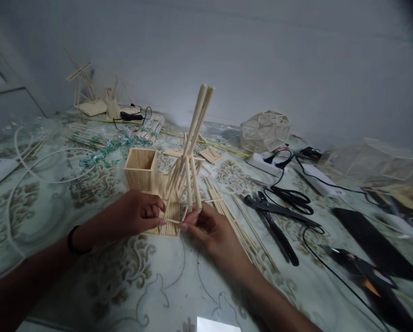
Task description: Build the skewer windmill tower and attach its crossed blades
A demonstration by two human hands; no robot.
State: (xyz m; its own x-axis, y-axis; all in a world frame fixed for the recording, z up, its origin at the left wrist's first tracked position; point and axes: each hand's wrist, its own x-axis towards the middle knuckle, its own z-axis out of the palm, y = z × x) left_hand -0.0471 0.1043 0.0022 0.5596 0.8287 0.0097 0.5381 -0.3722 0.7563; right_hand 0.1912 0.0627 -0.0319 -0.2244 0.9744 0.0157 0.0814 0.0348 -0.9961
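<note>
A tower of thin wooden sticks (191, 147) rises from a flat base of laid sticks (170, 210) on the patterned table. My left hand (137, 213) and my right hand (209, 230) meet at the base's front edge. Both pinch the ends of one short stick (173, 222) between thumb and forefinger, held level against the base. A small square stick box (141, 168) stands just behind my left hand. A dark band circles my left wrist.
Loose sticks (241, 230) lie right of the base. Black scissors (273, 221), black cables (292, 196), a white power strip (261, 162) and a stick-built sphere (265, 131) sit to the right. Further stick models (92, 99) and wrapped stick bundles (88, 136) stand at the back left.
</note>
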